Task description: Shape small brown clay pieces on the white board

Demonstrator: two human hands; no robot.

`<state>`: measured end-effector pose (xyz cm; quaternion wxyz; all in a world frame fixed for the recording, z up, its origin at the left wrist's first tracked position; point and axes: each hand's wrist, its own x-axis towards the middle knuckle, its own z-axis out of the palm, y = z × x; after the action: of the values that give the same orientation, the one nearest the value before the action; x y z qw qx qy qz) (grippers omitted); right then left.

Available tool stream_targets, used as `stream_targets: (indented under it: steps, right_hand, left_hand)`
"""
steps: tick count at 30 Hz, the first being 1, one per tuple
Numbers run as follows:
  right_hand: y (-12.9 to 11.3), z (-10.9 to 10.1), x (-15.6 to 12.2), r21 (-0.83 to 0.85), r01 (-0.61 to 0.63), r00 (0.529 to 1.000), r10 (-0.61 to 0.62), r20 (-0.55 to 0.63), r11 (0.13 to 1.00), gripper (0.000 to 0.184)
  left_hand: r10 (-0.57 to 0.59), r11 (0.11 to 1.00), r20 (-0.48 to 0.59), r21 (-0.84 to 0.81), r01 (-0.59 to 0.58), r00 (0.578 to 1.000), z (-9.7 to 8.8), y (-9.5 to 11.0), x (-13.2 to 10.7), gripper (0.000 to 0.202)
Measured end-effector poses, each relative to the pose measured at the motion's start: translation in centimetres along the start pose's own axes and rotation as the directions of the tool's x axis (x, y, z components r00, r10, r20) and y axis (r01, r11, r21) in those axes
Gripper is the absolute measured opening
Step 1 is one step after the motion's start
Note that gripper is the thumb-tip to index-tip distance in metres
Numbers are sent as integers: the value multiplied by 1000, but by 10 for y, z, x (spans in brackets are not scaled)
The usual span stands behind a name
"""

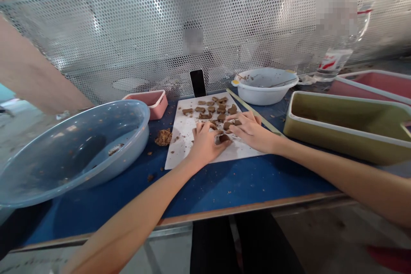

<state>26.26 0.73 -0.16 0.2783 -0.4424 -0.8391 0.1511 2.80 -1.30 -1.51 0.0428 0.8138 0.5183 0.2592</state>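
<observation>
As my curled left hand (204, 140) and half-open right hand (252, 132) grip brown pieces (224, 138) mid-frame, handling them next likely wants gentleness.

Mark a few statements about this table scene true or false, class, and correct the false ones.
1. The left hand and right hand are over the white board. True.
2. The blue basin is right of the white board. False: the blue basin is left of it.
3. Brown pieces lie on the white board. True.
4. The green container is covered. False: the green container is open on top.
5. The phone lies in the blue basin. False: the phone stands beyond the board.
</observation>
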Motion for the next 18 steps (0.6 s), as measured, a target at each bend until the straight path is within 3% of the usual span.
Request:
stream_targets:
  steps: [4,8,18]
  right_hand:
    - [-11,-2,-2,1,-97,994,97,48,995,69]
    - [-18,-5,-4,2,-105,989,105,103,994,71]
    - [-15,-5,-8,-59,-140,990,141,22,988,67]
  left_hand:
    - [-28,1000,37,-4,28,999,-4,6,1,31]
    - [-46,999,36,-13,47,998,-4,7,2,29]
    - [-30,999,2,-14,30,1000,5,0,2,26]
